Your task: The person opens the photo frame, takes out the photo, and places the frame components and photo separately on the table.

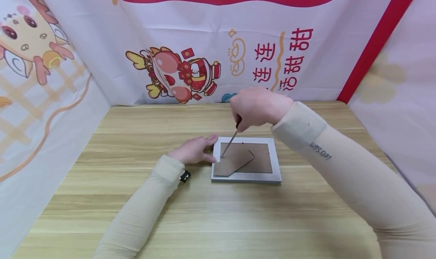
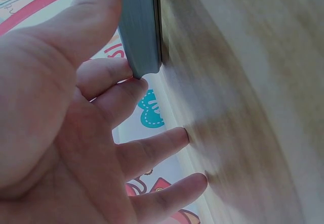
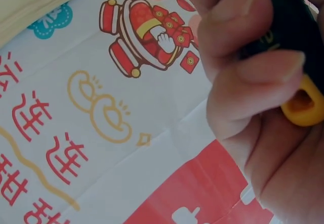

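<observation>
As two beige sleeves (image 1: 323,153) reach in over the wood-grain counter (image 1: 238,225), they lead to a white picture frame (image 1: 276,160) lying back side up in mid-counter, its brown backing board (image 1: 262,158) crossed at the left by an angled easel leg (image 1: 235,163). The left hand (image 1: 192,150) is half spread around the frame's left side: the thumb lies at the border, the first two fingers meet the far left corner, and the other two stretch toward the counter. That looks a fair brace, though more downward pressure would help against the frame twisting. The right hand (image 1: 257,106), curled tightly round the dark handle (image 3: 291,16) of a screwdriver (image 1: 230,142), hangs above the frame's far edge, with the thin shaft slanting down to the leg near its left end. Whether the tip sits in a screw is too small to tell. Good work here probably calls for a shaft square to the board, steady pressure ahead of any turn, and a left thumb clear of a slip. Beyond the counter hangs a printed cloth (image 1: 211,24).
</observation>
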Motion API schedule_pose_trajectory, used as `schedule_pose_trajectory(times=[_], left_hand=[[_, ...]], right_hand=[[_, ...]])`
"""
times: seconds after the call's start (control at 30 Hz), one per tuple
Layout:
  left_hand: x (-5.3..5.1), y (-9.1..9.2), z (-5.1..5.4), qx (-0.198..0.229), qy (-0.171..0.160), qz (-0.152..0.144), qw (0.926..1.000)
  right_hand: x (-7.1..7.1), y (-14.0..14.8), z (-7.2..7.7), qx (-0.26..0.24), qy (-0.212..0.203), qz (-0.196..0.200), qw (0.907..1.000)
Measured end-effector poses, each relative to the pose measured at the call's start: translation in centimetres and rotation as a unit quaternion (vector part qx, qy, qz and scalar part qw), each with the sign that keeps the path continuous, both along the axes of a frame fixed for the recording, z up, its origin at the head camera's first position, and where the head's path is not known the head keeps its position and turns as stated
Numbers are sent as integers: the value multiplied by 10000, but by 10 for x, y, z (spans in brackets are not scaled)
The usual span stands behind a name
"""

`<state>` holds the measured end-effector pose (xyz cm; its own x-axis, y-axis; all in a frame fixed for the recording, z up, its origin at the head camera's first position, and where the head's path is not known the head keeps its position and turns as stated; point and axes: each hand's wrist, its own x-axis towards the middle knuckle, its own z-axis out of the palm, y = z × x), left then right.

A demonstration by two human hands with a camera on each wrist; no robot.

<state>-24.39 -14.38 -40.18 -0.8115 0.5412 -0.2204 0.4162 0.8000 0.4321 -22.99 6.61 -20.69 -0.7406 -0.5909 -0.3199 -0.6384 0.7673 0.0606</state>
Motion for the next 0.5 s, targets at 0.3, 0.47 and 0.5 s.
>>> schedule_pose_trajectory(times=[0.3, 0.47, 0.5], left_hand=[[0, -1, -1, -3, 9, -96, 10000], [0, -2, -2, 199, 74, -265, 9994], [0, -2, -2, 242, 80, -274, 9993]], right_hand=[[-1, -21, 1, 143, 124, 233, 9996], [1, -47, 5, 573, 348, 606, 9959], [2, -52, 7, 667, 396, 702, 9945]])
